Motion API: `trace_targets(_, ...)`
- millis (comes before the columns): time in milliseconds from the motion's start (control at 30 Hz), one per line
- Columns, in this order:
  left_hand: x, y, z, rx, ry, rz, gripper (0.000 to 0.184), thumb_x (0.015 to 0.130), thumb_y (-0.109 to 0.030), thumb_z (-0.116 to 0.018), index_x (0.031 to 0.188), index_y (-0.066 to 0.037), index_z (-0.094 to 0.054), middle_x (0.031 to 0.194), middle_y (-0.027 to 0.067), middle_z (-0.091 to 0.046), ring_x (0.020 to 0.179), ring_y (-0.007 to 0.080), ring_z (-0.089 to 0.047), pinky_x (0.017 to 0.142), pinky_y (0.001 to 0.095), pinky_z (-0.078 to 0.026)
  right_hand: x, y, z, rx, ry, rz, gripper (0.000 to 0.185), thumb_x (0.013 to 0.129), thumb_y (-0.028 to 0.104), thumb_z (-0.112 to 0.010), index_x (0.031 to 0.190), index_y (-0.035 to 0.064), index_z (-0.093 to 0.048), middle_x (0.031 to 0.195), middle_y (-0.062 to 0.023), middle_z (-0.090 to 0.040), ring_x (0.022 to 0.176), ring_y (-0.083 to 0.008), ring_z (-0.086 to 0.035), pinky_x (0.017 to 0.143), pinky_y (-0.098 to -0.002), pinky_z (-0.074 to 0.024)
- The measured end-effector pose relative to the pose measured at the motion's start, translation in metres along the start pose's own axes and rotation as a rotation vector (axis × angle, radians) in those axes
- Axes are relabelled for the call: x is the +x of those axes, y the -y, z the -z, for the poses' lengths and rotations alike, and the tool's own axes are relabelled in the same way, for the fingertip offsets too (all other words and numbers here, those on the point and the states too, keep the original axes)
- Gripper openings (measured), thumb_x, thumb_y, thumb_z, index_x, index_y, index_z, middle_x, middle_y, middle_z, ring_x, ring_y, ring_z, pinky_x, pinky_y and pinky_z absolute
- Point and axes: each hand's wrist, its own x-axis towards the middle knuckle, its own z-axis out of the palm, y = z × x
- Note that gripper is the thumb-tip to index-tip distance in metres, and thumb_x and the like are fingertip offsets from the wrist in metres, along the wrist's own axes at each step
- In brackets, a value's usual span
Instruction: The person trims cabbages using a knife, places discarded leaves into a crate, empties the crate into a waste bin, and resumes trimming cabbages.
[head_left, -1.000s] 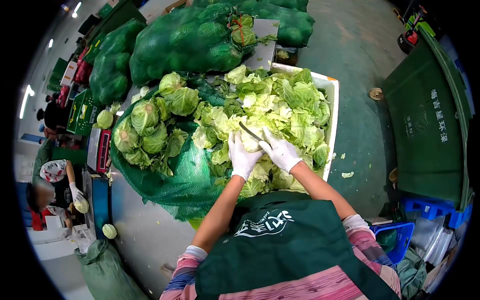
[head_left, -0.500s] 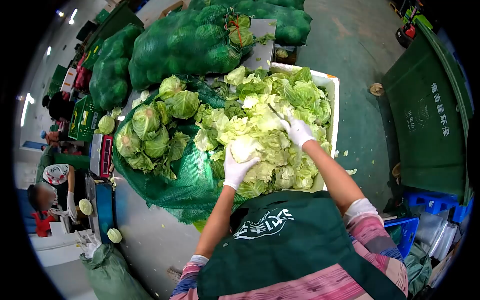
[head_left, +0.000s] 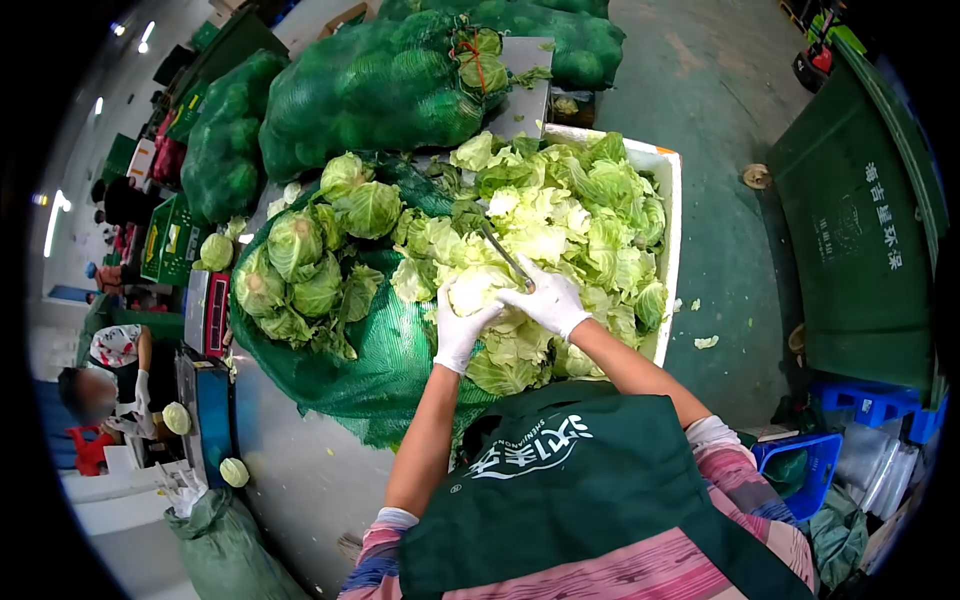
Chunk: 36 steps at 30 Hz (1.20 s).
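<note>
Cupping a pale cabbage head [head_left: 474,288]: left hand [head_left: 460,330], white-gloved, fingers curved round the near left side. Right hand [head_left: 548,303], also gloved, closed on a dark knife [head_left: 503,249], blade angled up and leftward over the leaves. Right fingertips at the head's right side; contact unclear. Head sits above heaped loose leaves [head_left: 615,210], which fill a white box [head_left: 674,235]. Left of the heap, whole cabbages [head_left: 296,245] clustered on open green netting [head_left: 370,335]. Beyond, a full net sack [head_left: 365,85], red tie at one end. Far left, a co-worker [head_left: 125,375], gloved.
</note>
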Motion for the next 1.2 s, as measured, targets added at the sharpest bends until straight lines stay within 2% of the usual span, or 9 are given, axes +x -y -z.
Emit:
trace_targets(133, -0.009, 0.003, 0.005, -0.112, -0.052, -0.063, 0.079, 0.067, 0.000, -0.080, 0.132, -0.004, -0.036, 0.125, 0.0140, -0.050, 0.111, 0.0221, -0.055, 0.093, 0.0332, -0.050, 0.013, 0.004, 0.013, 0.381, 0.077, 0.044, 0.040, 0.080, 0.043, -0.068, 0.083, 0.0036, -0.065, 0.072, -0.0114, -0.064, 0.063, -0.0231, -0.058, 0.065, -0.0318, -0.0484)
trace_targets(367, -0.037, -0.032, 0.010, -0.723, 0.008, -0.054, 0.077, 0.073, 0.006, -0.068, 0.138, -0.007, -0.030, 0.130, 0.0133, -0.047, 0.117, 0.0266, -0.052, 0.095, 0.0419, -0.050, 0.025, -0.029, 0.039, 0.070, 0.004, -0.171, 0.044, 0.082, 0.043, -0.067, 0.105, 0.0049, -0.065, 0.083, -0.0124, -0.069, 0.062, -0.0203, -0.065, 0.055, -0.0327, -0.0499)
trace_targets(567, -0.037, -0.071, 0.008, -0.317, 0.034, -0.185, 0.089, 0.071, -0.009, -0.076, 0.143, -0.008, -0.024, 0.137, 0.0126, -0.042, 0.125, 0.0250, -0.047, 0.102, 0.0388, -0.045, -0.008, 0.070, 0.056, 0.818, 0.274, -0.075, 0.073, 0.080, 0.043, -0.074, 0.138, 0.0061, -0.047, 0.088, -0.0080, -0.067, 0.066, -0.0077, -0.063, 0.052, -0.0213, -0.0470)
trace_targets(700, -0.037, -0.082, 0.028, -0.194, 0.285, -0.207, 0.089, 0.074, -0.025, -0.078, 0.144, -0.010, -0.025, 0.138, 0.0108, -0.042, 0.126, 0.0249, -0.047, 0.104, 0.0459, -0.041, -0.008, 0.060, 0.044, 0.715, 0.017, 0.263, 0.064, 0.073, 0.023, -0.079, 0.129, 0.0030, -0.056, 0.106, -0.0117, -0.066, 0.094, -0.0182, -0.062, 0.086, -0.0298, -0.0480)
trace_targets(767, -0.046, -0.086, 0.029, -0.782, 0.445, 0.245, 0.086, 0.081, -0.052, -0.067, 0.145, -0.011, -0.027, 0.140, 0.0120, -0.044, 0.125, 0.0295, -0.048, 0.102, 0.0595, -0.039, -0.011, 0.059, 0.053, 0.566, -0.067, 0.497, 0.067, 0.066, 0.010, -0.075, 0.130, 0.0028, -0.055, 0.119, -0.0142, -0.062, 0.107, -0.0236, -0.058, 0.097, -0.0332, -0.0434)
trace_targets(867, -0.048, -0.067, 0.024, -0.793, 0.314, 0.142, 0.084, 0.081, -0.037, -0.072, 0.145, -0.008, -0.026, 0.140, 0.0137, -0.043, 0.124, 0.0313, -0.049, 0.101, 0.0515, -0.044, -0.012, 0.058, 0.063, 0.623, 0.037, 0.487, 0.073, 0.067, 0.011, -0.073, 0.135, 0.0050, -0.049, 0.122, -0.0170, -0.060, 0.112, -0.0230, -0.056, 0.098, -0.0321, -0.0423)
trace_targets(1033, -0.040, -0.078, 0.009, -0.233, 0.042, -0.157, 0.084, 0.074, -0.011, -0.077, 0.140, 0.000, -0.028, 0.129, 0.0173, -0.049, 0.115, 0.0259, -0.055, 0.098, 0.0393, -0.049, -0.009, 0.027, 0.048, 0.292, 0.097, 0.113, 0.073, 0.075, 0.016, -0.070, 0.141, 0.0085, -0.042, 0.106, -0.0149, -0.066, 0.085, -0.0198, -0.065, 0.084, -0.0289, -0.0502)
trace_targets(1067, -0.036, -0.076, 0.008, -0.238, 0.038, -0.158, 0.084, 0.074, -0.011, -0.077, 0.140, 0.000, -0.028, 0.129, 0.0173, -0.049, 0.115, 0.0259, -0.055, 0.098, 0.0393, -0.049, -0.015, 0.023, 0.050, 0.371, 0.272, -0.020, 0.071, 0.082, 0.029, -0.062, 0.144, 0.0077, -0.036, 0.076, -0.0134, -0.062, 0.077, -0.0235, -0.065, 0.074, -0.0340, -0.0503)
trace_targets(1200, -0.025, -0.062, 0.002, 0.413, -0.032, -0.249, 0.096, 0.062, -0.027, -0.088, 0.136, 0.002, -0.034, 0.129, 0.0175, -0.047, 0.117, 0.0268, -0.051, 0.100, 0.0352, -0.043, -0.023, 0.016, 0.014, 0.448, 0.224, 0.023, 0.063, 0.088, 0.029, -0.055, 0.145, 0.0094, -0.035, 0.066, -0.0120, -0.057, 0.052, -0.0214, -0.055, 0.058, -0.0333, -0.0473)
